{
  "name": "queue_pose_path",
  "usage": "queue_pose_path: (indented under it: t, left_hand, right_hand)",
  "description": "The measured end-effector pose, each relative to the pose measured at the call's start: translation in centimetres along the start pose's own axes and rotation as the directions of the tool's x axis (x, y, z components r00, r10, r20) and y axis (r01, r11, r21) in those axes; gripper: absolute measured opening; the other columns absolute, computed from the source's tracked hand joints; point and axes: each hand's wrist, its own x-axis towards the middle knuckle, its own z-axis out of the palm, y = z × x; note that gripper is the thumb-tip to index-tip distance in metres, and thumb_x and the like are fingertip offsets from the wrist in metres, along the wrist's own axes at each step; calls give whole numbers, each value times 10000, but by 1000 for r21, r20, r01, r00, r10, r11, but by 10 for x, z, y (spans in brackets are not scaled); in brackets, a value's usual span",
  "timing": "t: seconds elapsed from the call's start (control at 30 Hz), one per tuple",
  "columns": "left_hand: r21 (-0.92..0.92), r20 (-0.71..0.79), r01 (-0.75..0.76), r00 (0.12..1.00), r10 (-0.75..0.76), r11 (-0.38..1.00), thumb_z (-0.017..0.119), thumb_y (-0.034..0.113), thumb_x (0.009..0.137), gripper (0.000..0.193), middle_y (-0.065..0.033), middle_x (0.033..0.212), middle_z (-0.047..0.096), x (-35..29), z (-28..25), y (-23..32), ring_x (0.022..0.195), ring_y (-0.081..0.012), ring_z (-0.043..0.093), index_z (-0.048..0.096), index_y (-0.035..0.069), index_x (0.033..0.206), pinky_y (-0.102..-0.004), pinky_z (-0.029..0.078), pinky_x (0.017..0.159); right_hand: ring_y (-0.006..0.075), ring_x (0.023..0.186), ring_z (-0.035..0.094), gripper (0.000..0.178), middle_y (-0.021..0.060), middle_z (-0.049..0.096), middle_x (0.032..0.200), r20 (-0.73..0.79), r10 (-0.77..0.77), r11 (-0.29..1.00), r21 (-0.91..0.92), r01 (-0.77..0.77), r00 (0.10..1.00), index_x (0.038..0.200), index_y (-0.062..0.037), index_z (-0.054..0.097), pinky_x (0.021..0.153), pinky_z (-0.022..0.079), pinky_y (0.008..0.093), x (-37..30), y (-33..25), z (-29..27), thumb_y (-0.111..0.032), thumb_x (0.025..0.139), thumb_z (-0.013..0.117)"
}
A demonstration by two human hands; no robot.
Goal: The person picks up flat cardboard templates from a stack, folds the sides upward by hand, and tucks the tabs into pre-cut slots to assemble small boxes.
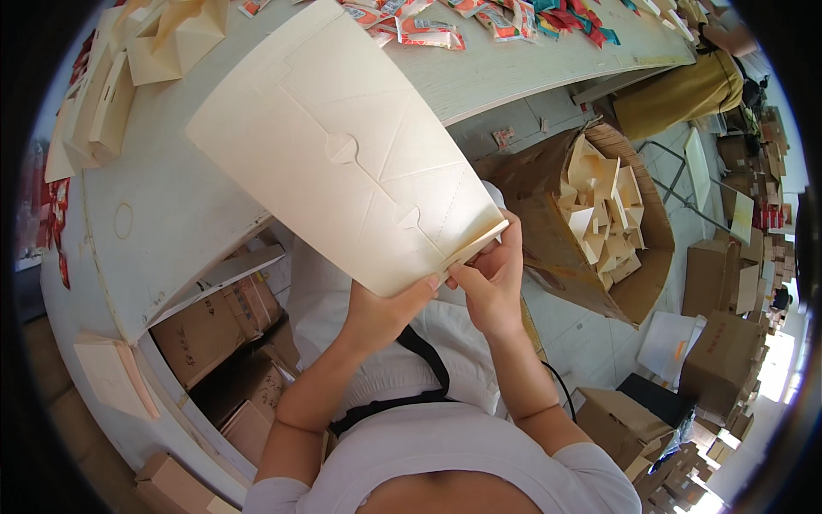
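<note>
I hold a flat, cream-coloured folding carton (342, 163) tilted in front of me, its far end over the table. Creases, a dashed line and two interlocking round tabs mark its upper face. At the near edge a narrow flap (475, 244) stands folded up. My left hand (390, 313) grips the bottom corner, thumb on top and the other fingers hidden beneath. My right hand (490, 278) is closed on the folded flap, with its thumb pressed near the left thumb.
Red-and-white sachets (428, 32) lie along the far side of the table (154, 223). Folded cream cartons (107, 107) stand at the left. At right, a large brown box (548, 206) holds several cream cartons. A person (685, 94) works at far right, near stacked boxes (719, 360).
</note>
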Motion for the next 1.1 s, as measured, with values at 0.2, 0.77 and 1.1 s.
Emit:
queue_pose_path:
  t: [0.2, 0.77, 1.1]
  left_hand:
    - [-133, 72, 28, 997, -19, 991, 589, 14, 740, 238, -95, 863, 572, 6, -9, 2, 668, -136, 559, 512, -29, 961, -259, 477, 535]
    - [-238, 49, 4, 999, 8, 971, 590, 45, 754, 242, -93, 884, 569, 5, -2, 9, 737, -142, 573, 523, -30, 974, -273, 526, 579]
    - [-344, 127, -3, 991, 50, 939, 589, 48, 762, 234, -100, 882, 577, 7, -6, 8, 732, -150, 575, 527, -29, 974, -272, 516, 565]
  right_hand:
    - [149, 947, 533, 526, 111, 515, 1042, 172, -105, 994, 29, 101, 980, 1178, -17, 294, 770, 442, 272, 0, -7, -8, 107, 712, 504]
    - [184, 695, 597, 220, 142, 584, 884, 59, -207, 975, 89, 201, 977, 995, 58, 470, 598, 510, 297, -5, 10, 5, 112, 782, 477]
    - [204, 702, 600, 197, 155, 584, 870, 165, -346, 938, 32, 346, 924, 983, 58, 470, 595, 514, 298, -6, 11, 2, 102, 795, 509]
